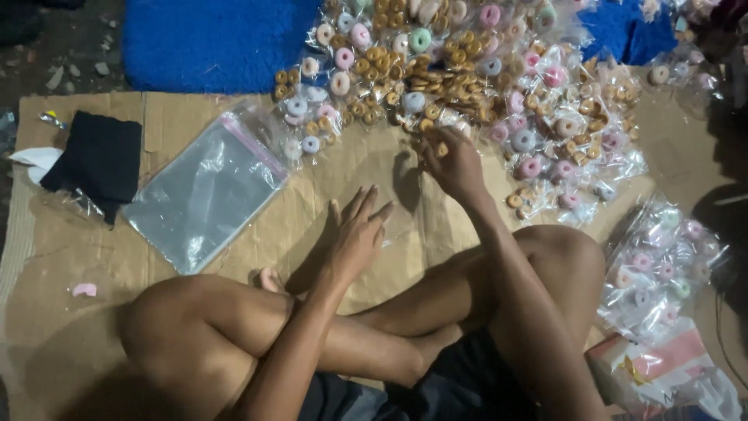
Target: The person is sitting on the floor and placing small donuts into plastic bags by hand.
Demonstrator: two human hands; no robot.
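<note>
I sit cross-legged on brown cardboard (78,312). My left hand (357,230) rests flat, fingers spread, on a small clear plastic bag that is hard to make out on the cardboard. My right hand (452,160) reaches forward to the edge of a heap of small ring-shaped pieces (436,70), brown, pink, white and green, and pinches a few brown ones at its fingertips. Many rings lie loose, others sit in small clear bags.
A stack of large clear zip bags (202,191) lies to the left, beside a black cloth (97,160). Filled bags of rings (662,265) and a pink-white packet (662,366) lie at the right. A blue mat (210,39) is behind. A pink piece (84,290) lies at the left.
</note>
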